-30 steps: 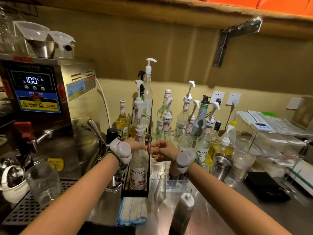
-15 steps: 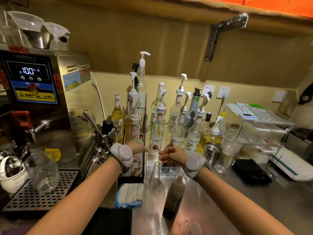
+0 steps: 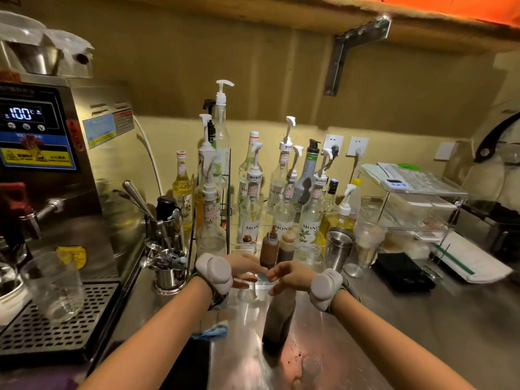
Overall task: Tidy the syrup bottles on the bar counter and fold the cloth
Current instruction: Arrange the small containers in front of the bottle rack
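Observation:
Several clear syrup bottles (image 3: 253, 212) with white pumps stand in a cluster at the back of the steel counter (image 3: 408, 327). More pump bottles fill a black wire rack (image 3: 227, 192) to their left. Two brown squeeze bottles (image 3: 270, 246) stand in front of the cluster. My left hand (image 3: 244, 270) and my right hand (image 3: 287, 277) hover close together just in front of these, fingers apart and nothing in them. A dark squeeze bottle (image 3: 277, 319) stands below my right hand. The blue-and-white cloth (image 3: 211, 332) peeks out from under my left forearm, mostly hidden.
A steel hot-water machine (image 3: 42, 164) fills the left, with a glass (image 3: 53, 288) on its drip tray. A steel cup of spoons (image 3: 168, 266) stands beside the rack. To the right are a shaker (image 3: 339, 246), a glass jar (image 3: 365, 243), a black scale (image 3: 402, 271) and an acrylic shelf (image 3: 413, 204).
Both hands have drawn back from the front bottle in the rack toward me and now hover lower with fingers spread. The view has shifted left and closer.

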A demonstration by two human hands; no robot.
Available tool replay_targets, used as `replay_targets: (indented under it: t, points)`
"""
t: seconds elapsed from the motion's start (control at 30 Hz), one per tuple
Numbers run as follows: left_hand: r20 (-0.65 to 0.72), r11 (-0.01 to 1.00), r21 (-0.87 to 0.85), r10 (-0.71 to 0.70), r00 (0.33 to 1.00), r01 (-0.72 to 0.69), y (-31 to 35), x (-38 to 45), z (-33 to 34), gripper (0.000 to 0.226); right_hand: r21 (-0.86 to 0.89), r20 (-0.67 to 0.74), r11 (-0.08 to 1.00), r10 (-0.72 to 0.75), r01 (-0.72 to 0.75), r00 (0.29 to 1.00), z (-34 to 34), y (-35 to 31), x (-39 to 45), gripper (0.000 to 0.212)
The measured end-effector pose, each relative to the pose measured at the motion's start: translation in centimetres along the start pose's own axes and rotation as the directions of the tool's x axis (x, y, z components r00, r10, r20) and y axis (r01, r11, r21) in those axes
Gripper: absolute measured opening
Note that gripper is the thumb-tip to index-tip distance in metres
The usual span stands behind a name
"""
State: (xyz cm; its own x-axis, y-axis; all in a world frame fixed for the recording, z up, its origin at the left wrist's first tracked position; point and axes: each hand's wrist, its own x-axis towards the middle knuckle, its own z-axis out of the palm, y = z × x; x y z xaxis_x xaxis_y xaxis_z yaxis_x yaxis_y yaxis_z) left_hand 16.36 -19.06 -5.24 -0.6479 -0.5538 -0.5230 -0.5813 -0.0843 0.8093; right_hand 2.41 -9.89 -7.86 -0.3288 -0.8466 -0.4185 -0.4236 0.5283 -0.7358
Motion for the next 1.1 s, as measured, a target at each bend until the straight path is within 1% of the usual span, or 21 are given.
replay_targets:
  t: [0.13, 0.23, 0.3, 0.37, 0.4, 0.43, 0.5, 0.53, 0.57, 0.6, 0.63, 0.7, 0.77, 0.8, 0.87, 0.9, 0.97, 1.07, 1.1]
  points:
    - [0.022, 1.000, -0.020, -0.010, 1.000, 0.011, 0.1, 0.6, 0.6, 0.018, -0.144, 0.080, 0.990, 0.012, 0.000, 0.997, -0.1, 0.9, 0.0, 0.043]
    - [0.006, 0.999, 0.042, 0.016, 1.000, -0.017, 0.3, 1.2, 1.0, 0.017, -0.217, 0.049, 0.976, 0.002, 0.008, 0.999, -0.3, 1.4, 0.4, 0.042]
    - [-0.009, 0.997, 0.076, 0.030, 0.999, -0.029, 0.2, 1.5, 1.1, 0.017, -0.235, 0.037, 0.971, -0.022, 0.030, 0.999, -0.4, 1.7, 0.8, 0.039]
    - [-0.010, 0.996, 0.078, 0.034, 0.999, -0.033, 0.1, 1.8, 1.2, 0.013, -0.251, 0.022, 0.967, -0.038, 0.043, 0.999, -0.5, 1.8, 1.1, 0.037]
    - [0.003, 0.997, 0.069, 0.017, 1.000, -0.017, 0.1, 1.9, 1.3, 0.007, -0.252, 0.014, 0.967, -0.044, 0.046, 0.999, -0.7, 1.8, 1.3, 0.038]
    - [0.013, 0.998, 0.057, 0.005, 1.000, -0.005, 0.2, 1.8, 1.2, 0.009, -0.248, 0.009, 0.967, -0.050, 0.051, 0.999, -0.9, 1.8, 1.4, 0.038]
    - [0.007, 1.000, 0.020, -0.004, 1.000, 0.004, 0.4, 1.7, 1.1, 0.039, -0.241, 0.003, 0.969, -0.051, 0.050, 0.999, -1.1, 1.6, 1.5, 0.034]
    - [-0.006, 1.000, 0.028, 0.012, 1.000, -0.012, 0.5, 1.9, 0.9, 0.047, -0.232, 0.002, 0.972, -0.048, 0.048, 0.999, -1.3, 1.4, 1.6, 0.029]
    - [-0.021, 0.999, 0.046, 0.029, 0.999, -0.028, 0.7, 1.8, 0.9, 0.049, -0.216, 0.004, 0.976, -0.040, 0.040, 0.999, -1.5, 1.2, 1.7, 0.022]
    - [-0.023, 0.998, 0.055, 0.044, 0.999, -0.043, 0.9, 2.0, 0.8, 0.047, -0.203, 0.006, 0.979, -0.031, 0.031, 1.000, -1.8, 0.8, 1.7, 0.015]
    - [-0.018, 0.998, 0.037, 0.041, 0.999, -0.041, 1.5, 1.8, 0.8, 0.039, -0.191, 0.010, 0.981, -0.023, 0.024, 1.000, -2.2, 0.2, 1.6, 0.015]
    - [0.020, 1.000, 0.006, 0.030, 0.999, -0.030, 2.1, 1.7, 0.5, 0.006, -0.187, 0.023, 0.982, 0.001, 0.003, 1.000, -2.9, -1.0, 1.5, 0.016]
    - [0.035, 0.999, 0.015, 0.051, 0.998, -0.051, 3.2, 1.4, 0.3, 0.007, -0.176, 0.015, 0.984, -0.004, 0.007, 1.000, -3.9, -2.5, 1.1, 0.012]
    - [0.034, 0.997, 0.017, 0.070, 0.997, -0.071, 3.6, 1.4, 0.1, 0.006, -0.173, 0.001, 0.985, -0.024, 0.023, 1.000, -4.3, -3.3, 0.9, 0.016]
    - [0.049, 0.997, -0.015, 0.082, 0.995, -0.082, 4.6, 1.0, -0.5, 0.006, -0.187, -0.020, 0.981, -0.049, 0.045, 0.999, -5.3, -5.0, 0.5, 0.034]
    - [0.049, 0.996, -0.033, 0.087, 0.995, -0.085, 5.2, 0.8, -0.7, 0.006, -0.189, -0.024, 0.980, -0.060, 0.054, 0.998, -5.7, -5.8, 0.3, 0.036]
    - [0.022, 0.993, -0.032, 0.117, 0.993, -0.117, 6.6, 0.4, -1.5, 0.008, -0.187, -0.034, 0.979, -0.091, 0.084, 0.995, -6.8, -7.6, 0.0, 0.028]
    - [-0.044, 0.986, -0.004, 0.165, 0.985, -0.165, 8.1, 0.3, -2.2, 0.004, -0.171, -0.061, 0.979, -0.119, 0.107, 0.991, -8.3, -9.7, -0.4, 0.032]
    - [-0.069, 0.983, -0.009, 0.182, 0.981, -0.183, 8.6, 0.3, -2.4, 0.005, -0.179, -0.073, 0.977, -0.133, 0.118, 0.988, -8.8, -10.4, -0.5, 0.028]
